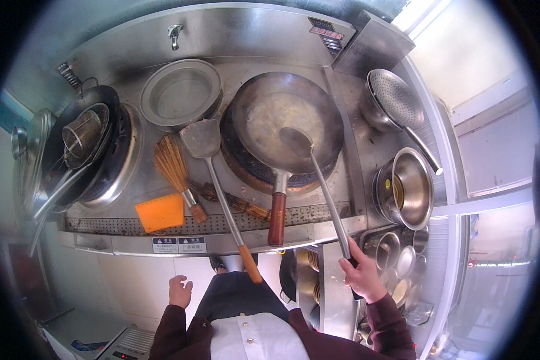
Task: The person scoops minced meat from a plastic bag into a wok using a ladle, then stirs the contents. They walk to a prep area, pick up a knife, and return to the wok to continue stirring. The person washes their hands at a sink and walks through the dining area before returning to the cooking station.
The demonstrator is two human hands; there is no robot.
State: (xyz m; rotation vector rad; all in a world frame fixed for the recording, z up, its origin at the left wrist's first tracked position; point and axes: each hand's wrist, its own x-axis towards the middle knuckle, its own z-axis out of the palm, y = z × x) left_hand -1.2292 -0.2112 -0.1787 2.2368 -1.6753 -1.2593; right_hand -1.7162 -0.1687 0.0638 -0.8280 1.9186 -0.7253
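Note:
My right hand [363, 273] grips the dark end of a long-handled steel ladle [329, 193]. The bowl of the ladle rests in a wok [247, 130] on the right burner, dipping into cloudy, pale liquid [274, 112] with light bits in it. Toward me points the wok's reddish wooden handle [276, 220]. My left hand [180, 290] hangs in front of the stove edge with nothing in it, fingers loosely curled and thumb apart. Nearest to it are an orange plastic scraper [160, 213] and a bamboo wok brush [173, 166] on the stovetop.
A wok spatula [227, 202] overhangs the front edge. Behind stands a metal basin [180, 94] of liquid below a faucet [175, 36]. At left, a second wok [54, 130] holds strainers. A perforated skimmer [398, 99], steel bowls [414, 189] and seasoning containers [405, 261] line the right.

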